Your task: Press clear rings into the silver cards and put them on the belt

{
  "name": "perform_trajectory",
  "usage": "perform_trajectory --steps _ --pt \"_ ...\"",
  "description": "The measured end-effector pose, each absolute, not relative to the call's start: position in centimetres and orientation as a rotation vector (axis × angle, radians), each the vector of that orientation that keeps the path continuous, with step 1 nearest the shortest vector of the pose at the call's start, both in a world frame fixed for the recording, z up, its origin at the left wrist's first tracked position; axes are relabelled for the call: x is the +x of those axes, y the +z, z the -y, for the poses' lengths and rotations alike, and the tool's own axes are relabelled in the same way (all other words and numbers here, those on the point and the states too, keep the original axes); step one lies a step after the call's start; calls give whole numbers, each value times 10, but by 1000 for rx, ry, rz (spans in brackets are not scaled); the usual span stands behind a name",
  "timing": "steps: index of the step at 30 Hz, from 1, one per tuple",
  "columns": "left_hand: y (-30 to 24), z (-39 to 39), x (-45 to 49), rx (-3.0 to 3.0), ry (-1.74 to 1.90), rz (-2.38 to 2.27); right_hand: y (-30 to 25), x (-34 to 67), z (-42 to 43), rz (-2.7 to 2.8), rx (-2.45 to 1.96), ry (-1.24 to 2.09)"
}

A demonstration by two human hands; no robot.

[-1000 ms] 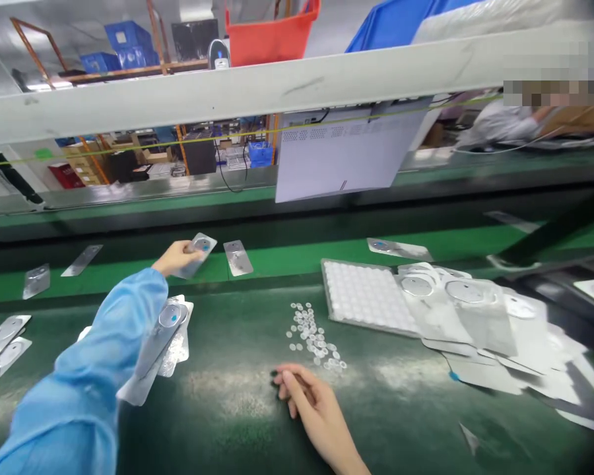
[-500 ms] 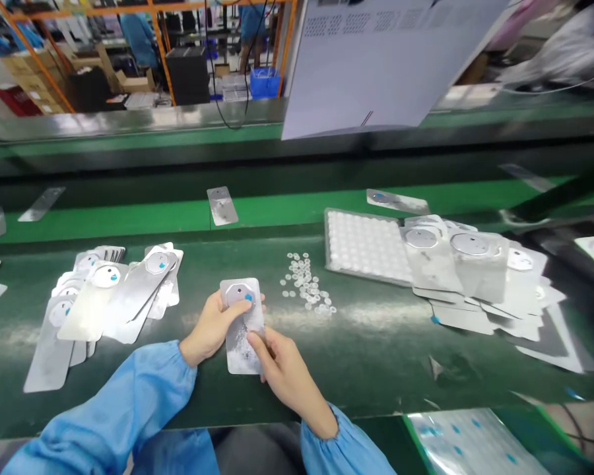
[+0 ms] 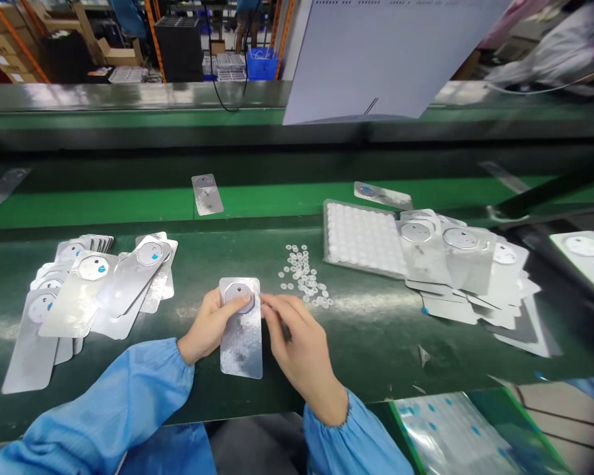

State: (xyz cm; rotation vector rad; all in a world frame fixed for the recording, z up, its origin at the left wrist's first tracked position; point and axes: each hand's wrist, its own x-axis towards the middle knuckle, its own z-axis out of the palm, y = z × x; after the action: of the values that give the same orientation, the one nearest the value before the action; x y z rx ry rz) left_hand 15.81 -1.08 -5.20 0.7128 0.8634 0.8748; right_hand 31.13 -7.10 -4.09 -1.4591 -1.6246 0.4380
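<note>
My left hand grips a flat silver plate by its left side, thumb lying across the front near the round window at the top. My right hand is at the plate's upper right edge, thumb and fingertips pinched together. Whatever is in that pinch is hidden. Small clear round discs lie loose on the dark green bench just beyond my right hand.
Similar plates lie in a left pile and a right pile. A clear tray of white round pieces adjoins the right pile. Single plates lie on the green belt behind. A clear bag with blue bits is at lower right.
My right hand has moved up from the plate's lower front to its upper right edge. The blue tab by the window no longer shows. The view has tilted down slightly.
</note>
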Motion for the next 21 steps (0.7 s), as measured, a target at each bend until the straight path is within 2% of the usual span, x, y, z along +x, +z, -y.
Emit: perform_trajectory --steps 10,17,21 --pt "-72 10 152 859 859 -809 -49 319 51 1976 -1424 -29" --pt "-73 10 149 980 855 -815 -46 317 50 1951 -1398 96" --pt "-72 10 150 942 857 -817 -46 316 48 2017 -1397 14"
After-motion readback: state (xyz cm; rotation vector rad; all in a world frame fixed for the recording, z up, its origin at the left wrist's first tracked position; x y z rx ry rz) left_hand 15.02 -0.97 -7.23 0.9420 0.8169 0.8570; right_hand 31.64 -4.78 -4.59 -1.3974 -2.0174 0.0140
